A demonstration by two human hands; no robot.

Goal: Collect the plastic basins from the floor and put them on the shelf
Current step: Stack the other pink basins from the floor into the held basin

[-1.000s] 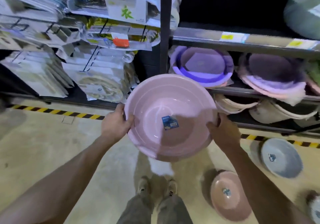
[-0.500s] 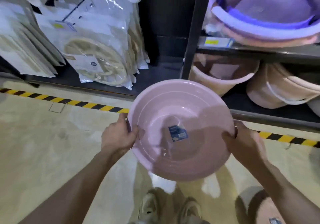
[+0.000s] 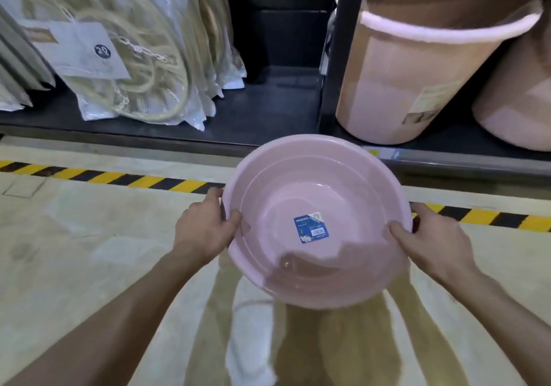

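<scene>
L hand (image 3: 205,230) & R hand (image 3: 432,245) grip opposite rims of round, glossy pink plastic basin (image 3: 316,266) w/ blue sticker (image 3: 311,227).

Bare forearms, no sleeves in view
Left hand (image 3: 202,233) and right hand (image 3: 433,244): no gloves, rings or watch on either; wrists uncovered behind both

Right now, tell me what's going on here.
A person holds a pink plastic basin by its rim, left hand on one side and right hand on the other, above the floor. It is in front of the bottom shelf, not yet on it. Pinkish buckets and bagged goods already stand there.
</scene>
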